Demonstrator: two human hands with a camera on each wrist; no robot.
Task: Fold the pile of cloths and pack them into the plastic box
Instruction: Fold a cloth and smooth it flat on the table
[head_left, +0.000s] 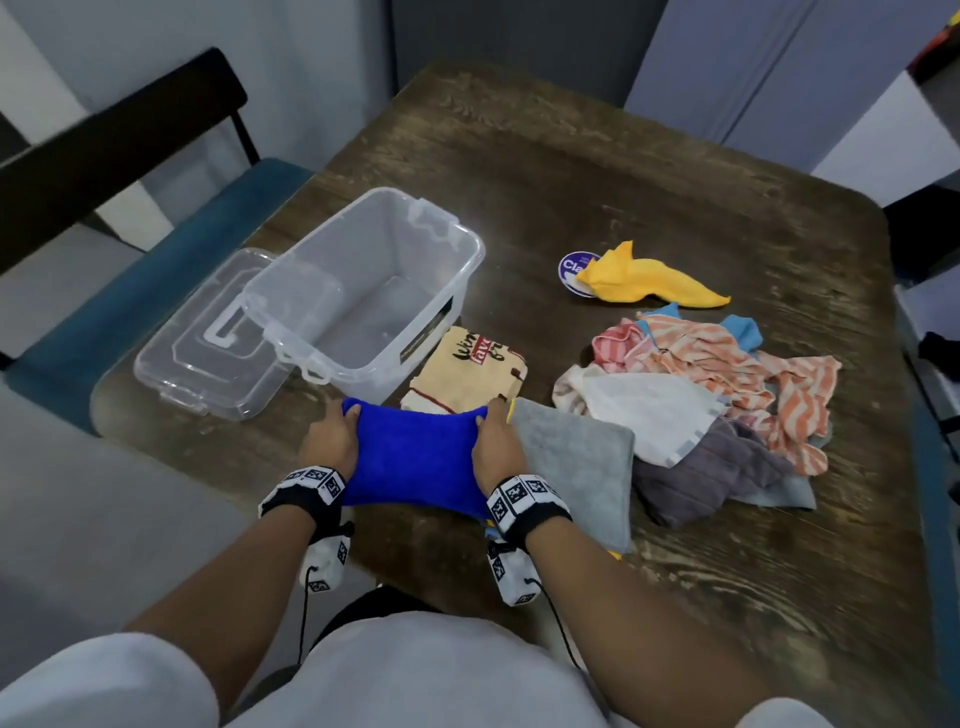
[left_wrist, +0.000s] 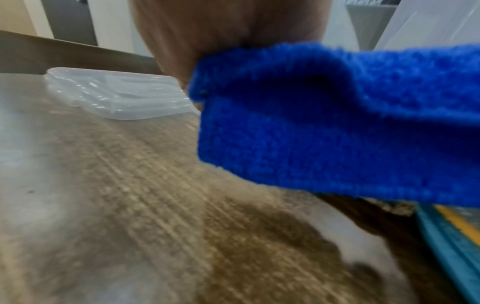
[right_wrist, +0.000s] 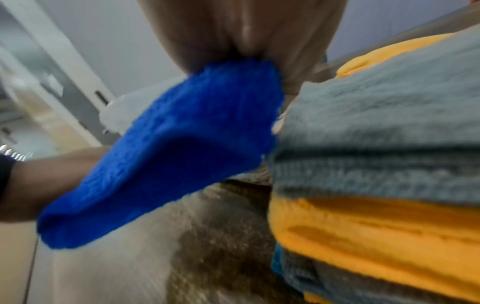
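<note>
Both forearms stretched forward side by side over the near edge of the dark, worn wood-grain bench (head_left: 623, 171), knuckles up, wrists ringed with black-and-white marker bands (head_left: 311, 486). Between them, a bright blue thick-piled terry cloth (head_left: 415, 462), doubled over and pulled out sideways, far edge dipping in the middle. At the left hand (head_left: 332, 441), grip closed on the cloth's left end, thumb on top near the far corner, fingers curled round it. At the right hand (head_left: 498, 447), grip closed likewise on the right end, fabric bunched in the pinch. In both wrist views, though blurred, gripped ends clear of the bench, with wood grain showing beneath. Just beyond the left hand, a clear rectangular plastic box (head_left: 358, 371) with clip handles, open-topped and upright. Beside its left wall, the matching clear flat lid (head_left: 202, 353), lying handle-up. Just right of the box, a folded cream cloth (head_left: 467, 374) with dark lettering and red trim. Touching the right hand, a folded grey plush cloth (head_left: 576, 462), stacked over a yellow layer. Farther right, a loose heap of cloths (head_left: 701, 384): orange-and-white stripes, plain white, ribbed dull purple, pale blue corners. Beyond the heap and apart from it, a crumpled yellow cloth (head_left: 649, 278) partly over a round purple-and-white sticker (head_left: 571, 267). Left of the bench, a teal-seated chair (head_left: 156, 270) with a black back.
</note>
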